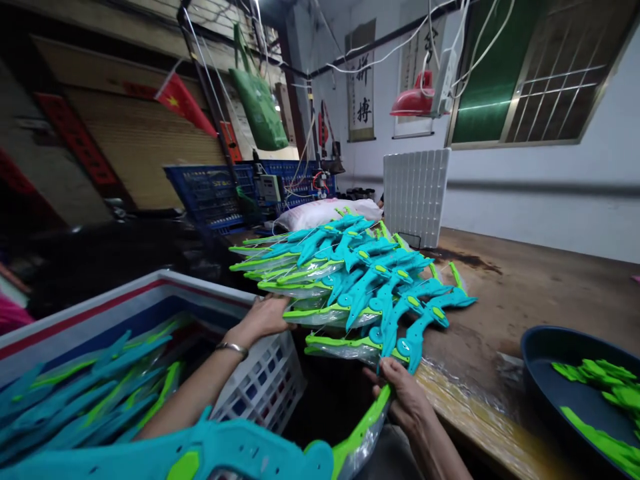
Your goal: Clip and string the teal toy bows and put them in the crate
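Note:
A pile of teal and lime-green plastic toy bows [367, 270], with strings and clear film on their green limbs, lies at the near edge of the table. My left hand [267, 316] touches the pile's left side, at the end of a green limb; its fingers are mostly hidden behind the limbs. My right hand [403, 397] is closed at the pile's near corner, thumb and fingers pinching the lower teal end of a bow. Another toy bow [240, 443] crosses the foreground in front of my left forearm, its green limb reaching up to my right hand.
A striped bin [163, 283] with more bows stands left, beside a white lattice basket [267, 383]. Right on the table [505, 273] is a dark basin [543, 383] of green parts. Behind are a white sack [320, 215], a white ribbed panel [416, 197] and a hanging red lamp [415, 100].

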The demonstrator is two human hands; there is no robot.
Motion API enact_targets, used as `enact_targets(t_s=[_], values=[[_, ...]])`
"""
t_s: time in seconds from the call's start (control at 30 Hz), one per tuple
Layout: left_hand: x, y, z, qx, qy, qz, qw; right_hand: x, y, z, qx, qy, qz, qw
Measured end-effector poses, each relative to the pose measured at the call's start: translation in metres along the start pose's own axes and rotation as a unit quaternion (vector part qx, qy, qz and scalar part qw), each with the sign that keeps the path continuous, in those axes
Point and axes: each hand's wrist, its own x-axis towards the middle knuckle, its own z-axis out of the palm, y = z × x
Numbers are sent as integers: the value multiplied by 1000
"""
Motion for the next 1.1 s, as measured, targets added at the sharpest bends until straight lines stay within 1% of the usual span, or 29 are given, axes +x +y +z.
enact_targets(t_s=[0.07, 0.17, 0.27, 0.37, 0.57, 0.73, 0.83, 1.0, 1.1], values=[[4, 2, 0, 14, -6, 3, 1000, 11, -5, 1, -7, 12, 5, 1000], [4, 13, 1, 47, -6, -9, 999, 23, -13, -1, -22, 33, 10, 999], [7, 24, 4, 74, -11, -25, 997, 29, -22, 0, -42, 53, 20, 997], [14, 34, 8, 88, -25, -28, 995, 32, -34, 4, -63, 73, 31, 995], [33, 45, 13, 78, -52, -23, 995, 34, -53, 13, -78, 119, 30, 989], [52, 51, 11, 63, -56, -22, 996, 43, -71, 17, -96, 156, 79, 980], [69, 66, 10, 58, -58, -25, 996, 53, -90, 17, -108, 175, 92, 974], [101, 102, 7, 39, -63, -19, 997, 67, -129, 9, -132, 213, 89, 964], [113, 115, 5, 24, -73, -21, 997, 71, -144, 1, -155, 213, 83, 961]])
